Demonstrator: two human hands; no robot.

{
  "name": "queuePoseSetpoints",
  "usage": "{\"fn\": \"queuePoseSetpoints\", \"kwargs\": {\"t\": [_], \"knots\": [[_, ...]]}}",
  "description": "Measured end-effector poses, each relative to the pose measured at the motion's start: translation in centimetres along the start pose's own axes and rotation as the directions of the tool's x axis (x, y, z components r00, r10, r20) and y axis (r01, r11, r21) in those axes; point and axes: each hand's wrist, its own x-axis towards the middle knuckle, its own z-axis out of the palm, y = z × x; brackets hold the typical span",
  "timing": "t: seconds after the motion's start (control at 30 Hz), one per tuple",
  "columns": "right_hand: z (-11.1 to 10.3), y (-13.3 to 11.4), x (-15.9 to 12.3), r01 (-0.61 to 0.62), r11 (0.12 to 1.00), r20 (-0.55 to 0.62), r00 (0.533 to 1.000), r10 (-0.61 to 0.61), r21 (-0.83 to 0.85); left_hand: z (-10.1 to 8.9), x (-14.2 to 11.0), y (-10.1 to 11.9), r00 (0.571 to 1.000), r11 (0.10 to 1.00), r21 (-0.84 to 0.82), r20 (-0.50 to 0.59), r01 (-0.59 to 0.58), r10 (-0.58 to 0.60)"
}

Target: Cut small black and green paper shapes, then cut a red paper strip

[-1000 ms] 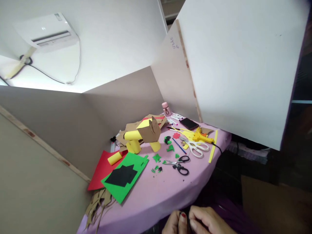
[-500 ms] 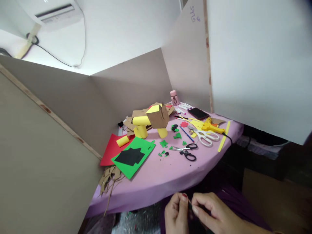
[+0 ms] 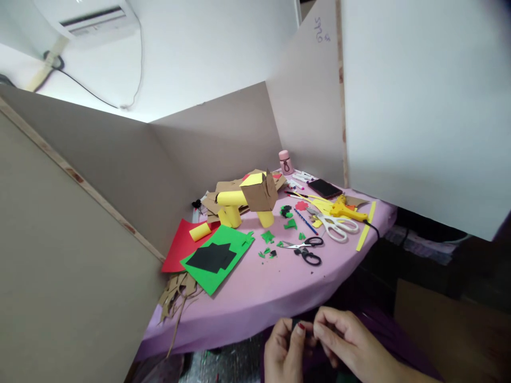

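Note:
Below the front edge of the table, my left hand (image 3: pixel 284 348) pinches a small black piece (image 3: pixel 295 323), perhaps paper, between thumb and fingers. My right hand (image 3: pixel 345 338) is close beside it, its thumb and fingertips pressed together; whatever they hold is too small or hidden to name. Both hands are over my lap, apart from the table. On the table behind them lie black-handled scissors (image 3: pixel 305 249), blades to the left. Green paper scraps (image 3: pixel 267 235) are scattered around them. Further back stands a yellow-and-brown paper animal figure (image 3: pixel 257 194) with tube legs.
A black cut sheet (image 3: pixel 211 258) lies on green paper (image 3: pixel 235 246), over red paper (image 3: pixel 175 247). Cardboard scraps (image 3: pixel 175 292) hang at the left edge. To the right are white scissors (image 3: pixel 335 226), a yellow glue gun (image 3: pixel 347 210) and a phone (image 3: pixel 324 188). Grey panels (image 3: pixel 219 138) enclose the table.
My left hand has shifted slightly left and turned, and the black piece now shows above its thumb. My right hand has risen a little, fingers still pinched. The things on the table stay put.

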Motion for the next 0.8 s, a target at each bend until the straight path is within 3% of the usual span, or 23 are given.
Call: {"fn": "queuePoseSetpoints", "kwargs": {"t": [0.23,0.4,0.57,0.67,0.8], "knots": [[-0.8,-0.9,0.5,0.025,0.994,-0.031,0.999,-0.029,-0.109,0.0,0.0,-1.0,0.992,0.999,0.019,0.126,-0.026,0.024],[-0.9,-0.7,0.5,-0.103,0.99,0.122,0.988,0.091,0.1,-0.1,-0.1,-1.5,0.975,0.997,-0.02,0.205,-0.078,0.08],[-0.8,-0.3,0.6,-0.091,0.979,0.027,0.996,0.087,0.182,0.0,-0.2,-1.3,0.968,0.984,-0.129,0.203,-0.12,0.145],[-0.9,-0.6,0.4,-0.037,0.999,0.034,0.999,0.036,0.013,-0.1,-0.4,-1.3,0.973,0.987,-0.104,0.181,-0.125,0.142],[-0.8,-1.1,-0.1,0.045,0.962,-0.008,0.999,-0.049,-0.27,-0.1,-0.5,-1.2,0.974,0.986,-0.105,0.174,-0.125,0.143]]}}
